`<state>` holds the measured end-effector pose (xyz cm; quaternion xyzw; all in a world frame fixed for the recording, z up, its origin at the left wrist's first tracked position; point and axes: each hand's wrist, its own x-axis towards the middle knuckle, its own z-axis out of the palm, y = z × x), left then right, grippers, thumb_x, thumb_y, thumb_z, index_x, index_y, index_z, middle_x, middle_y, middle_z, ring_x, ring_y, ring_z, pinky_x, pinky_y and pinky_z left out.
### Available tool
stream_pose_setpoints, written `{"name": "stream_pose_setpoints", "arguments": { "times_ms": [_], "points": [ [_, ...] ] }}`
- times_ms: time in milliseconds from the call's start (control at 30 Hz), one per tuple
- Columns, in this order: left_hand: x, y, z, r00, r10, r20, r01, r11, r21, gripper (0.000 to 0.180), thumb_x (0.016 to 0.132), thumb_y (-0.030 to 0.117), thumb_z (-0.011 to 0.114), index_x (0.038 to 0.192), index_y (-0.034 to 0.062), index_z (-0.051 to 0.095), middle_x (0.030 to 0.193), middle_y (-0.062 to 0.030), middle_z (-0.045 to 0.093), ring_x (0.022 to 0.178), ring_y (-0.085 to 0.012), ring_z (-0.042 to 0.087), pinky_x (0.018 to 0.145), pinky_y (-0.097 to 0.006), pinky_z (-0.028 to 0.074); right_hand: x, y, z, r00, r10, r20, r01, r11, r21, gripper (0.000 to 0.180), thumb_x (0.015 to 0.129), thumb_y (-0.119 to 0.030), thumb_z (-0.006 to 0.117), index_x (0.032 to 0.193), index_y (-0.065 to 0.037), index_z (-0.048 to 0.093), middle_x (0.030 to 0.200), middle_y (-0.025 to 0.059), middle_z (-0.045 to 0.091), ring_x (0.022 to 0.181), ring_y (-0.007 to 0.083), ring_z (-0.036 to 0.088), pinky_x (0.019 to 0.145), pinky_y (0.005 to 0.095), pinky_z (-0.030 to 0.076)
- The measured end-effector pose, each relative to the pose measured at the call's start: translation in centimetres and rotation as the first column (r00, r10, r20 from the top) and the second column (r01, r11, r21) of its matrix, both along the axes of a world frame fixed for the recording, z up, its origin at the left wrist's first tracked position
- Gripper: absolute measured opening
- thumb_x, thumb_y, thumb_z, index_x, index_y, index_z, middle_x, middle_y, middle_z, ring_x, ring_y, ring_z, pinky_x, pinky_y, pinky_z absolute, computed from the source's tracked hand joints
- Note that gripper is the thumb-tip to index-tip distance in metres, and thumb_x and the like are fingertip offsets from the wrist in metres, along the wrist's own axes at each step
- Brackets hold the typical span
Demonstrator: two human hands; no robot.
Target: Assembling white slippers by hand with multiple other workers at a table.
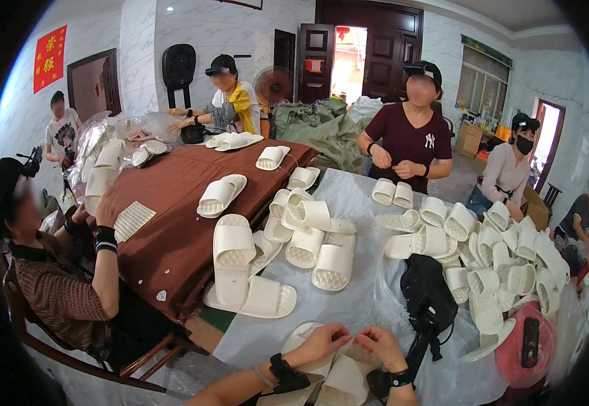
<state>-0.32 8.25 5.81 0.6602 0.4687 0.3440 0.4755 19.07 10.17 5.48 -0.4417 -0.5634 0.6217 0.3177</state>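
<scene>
My left hand (323, 341) and my right hand (380, 344) hover close together at the near edge of the table, thumbs and fingertips pinched. Whatever lies between the fingertips is too small to make out. Just beneath them is a cream slipper (346, 383) with a broad strap, and more of its kind lie partly hidden by my left forearm. Farther forward, a loose heap of cream slippers (306, 245) rests on the grey-white sheet (369, 308). One long slipper (236, 260) there leans across another slipper (267, 298).
A black bag (428, 292) lies right of my hands, before a large slipper pile (490, 254) and a pink plastic bundle (526, 345). The brown-covered table (173, 203) adjoins on the left, where a seated person (64, 284) handles slippers. Other people work around the tables.
</scene>
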Motion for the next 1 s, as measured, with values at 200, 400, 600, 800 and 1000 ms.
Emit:
{"name": "stream_pose_setpoints", "arguments": {
  "times_ms": [200,400,600,800,1000],
  "points": [
    [-0.1,-0.9,-0.7,0.999,0.043,0.007,-0.043,0.997,0.064,0.021,0.085,0.021,0.057,0.092,0.001,0.058,0.077,-0.0078,0.06,0.071,-0.0142,0.054,0.066,-0.028,0.044,-0.6,-0.4,0.4,0.996,0.005,0.09,-0.005,1.0,-0.001,0.02,0.085,-0.02,0.058,0.089,-0.001,0.06,0.079,0.0009,0.063,0.073,0.0066,0.054,0.065,0.0195,0.042],
    [0.3,0.0,0.5,1.0,-0.019,0.002,0.019,1.0,0.014,0.024,0.084,0.022,0.057,0.093,0.0,0.058,0.078,-0.0096,0.06,0.072,-0.0169,0.055,0.067,-0.03,0.044,-0.1,-0.4,1.9,0.962,-0.011,0.272,-0.047,0.977,0.206,0.025,0.083,-0.023,0.059,0.088,0.001,0.061,0.078,0.0032,0.063,0.072,0.0102,0.055,0.066,0.024,0.044],
    [-0.6,1.7,-2.7,0.988,0.093,-0.122,-0.073,0.985,0.158,0.015,0.079,0.014,0.061,0.082,-0.0004,0.06,0.078,-0.0119,0.061,0.072,-0.0176,0.058,0.063,-0.029,0.046,-0.7,1.4,-1.5,0.998,0.03,0.059,-0.046,0.955,0.295,0.028,0.083,-0.028,0.055,0.087,-0.001,0.061,0.078,0.0086,0.062,0.07,0.0147,0.054,0.064,0.0295,0.044],
    [0.9,-0.8,2.2,0.928,-0.091,-0.362,0.065,0.994,-0.083,0.031,0.09,0.02,0.049,0.112,-0.0014,0.053,0.104,-0.014,0.059,0.099,-0.0217,0.052,0.085,-0.03,0.041,-0.3,-0.9,-1.6,0.997,-0.077,0.001,0.074,0.952,0.296,0.026,0.082,-0.029,0.055,0.09,-0.004,0.059,0.078,0.0095,0.059,0.071,0.0195,0.054,0.066,0.0329,0.043],
    [8.2,3.6,-0.7,0.965,-0.19,-0.183,0.181,0.981,-0.064,0.027,0.089,0.017,0.049,0.102,-0.0045,0.057,0.097,-0.0147,0.061,0.084,-0.0205,0.056,0.073,-0.031,0.043,-0.8,-1.4,-1.0,0.996,-0.045,0.079,0.025,0.969,0.246,0.035,0.08,-0.035,0.054,0.083,-0.001,0.064,0.08,0.01,0.062,0.069,0.022,0.054,0.061,0.0369,0.041]
  ]
}}
